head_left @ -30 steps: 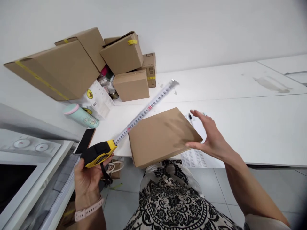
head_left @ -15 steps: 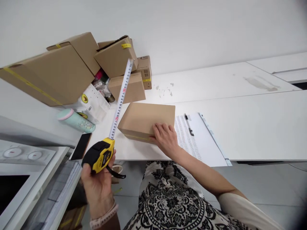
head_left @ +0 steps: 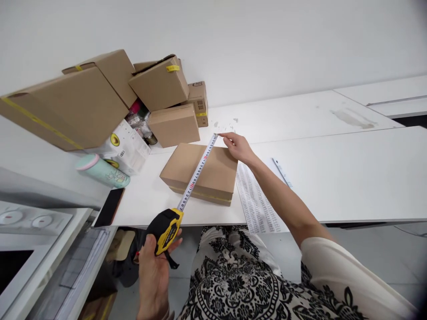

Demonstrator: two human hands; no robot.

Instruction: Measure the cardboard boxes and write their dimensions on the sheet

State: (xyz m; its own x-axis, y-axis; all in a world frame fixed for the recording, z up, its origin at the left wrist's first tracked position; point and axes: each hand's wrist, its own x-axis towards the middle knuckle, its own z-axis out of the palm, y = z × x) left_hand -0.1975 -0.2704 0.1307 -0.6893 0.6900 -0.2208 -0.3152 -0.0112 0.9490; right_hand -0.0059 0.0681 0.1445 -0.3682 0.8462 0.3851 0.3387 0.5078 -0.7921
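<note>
My left hand point(head_left: 158, 262) grips a yellow and black tape measure point(head_left: 166, 231) just off the table's front edge. Its white blade point(head_left: 196, 175) is drawn out and runs slantwise over a closed brown cardboard box point(head_left: 216, 171). Beyond the box's far side, my right hand point(head_left: 236, 146) pinches the blade's end hook between its fingertips. The right forearm passes over a printed sheet of paper point(head_left: 256, 206), covering part of it. Whether the blade touches the box top, I cannot tell.
More cardboard boxes point(head_left: 80, 102) are piled at the back left. Near them are a white avocado-print carton point(head_left: 128, 149), a mint tumbler point(head_left: 103, 170) lying on its side and a dark phone-like slab point(head_left: 110, 206). A white appliance point(head_left: 30, 231) stands at the left.
My right hand has left the box top and moved up to the blade's end, taking hold of it. My left hand has brought the tape measure right and down, so the blade crosses the box.
</note>
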